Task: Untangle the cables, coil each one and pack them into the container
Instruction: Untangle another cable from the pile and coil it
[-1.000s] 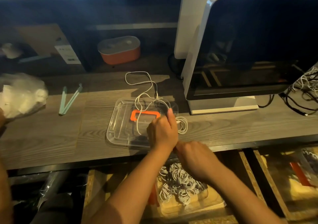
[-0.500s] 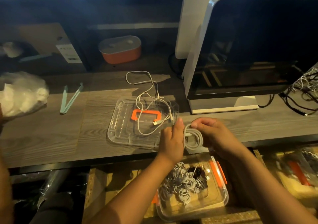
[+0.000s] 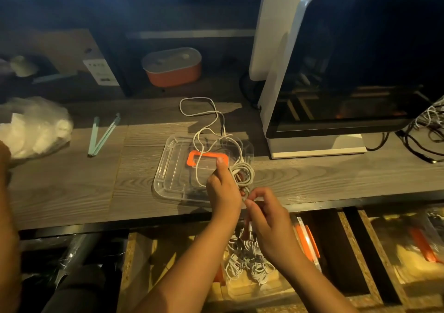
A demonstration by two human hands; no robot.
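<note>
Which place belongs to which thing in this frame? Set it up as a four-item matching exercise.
Things:
1. white cable coil
2. clear lid
3. green clip
4. orange box

Places:
A. on the back shelf, left of the monitor
B. held between the left hand and the right hand
C. flat on the desk, with loose cable lying across it
D. on the desk, between the plastic bag and the lid

Pairs: 1-B, 2-C, 3-D, 4-A
</note>
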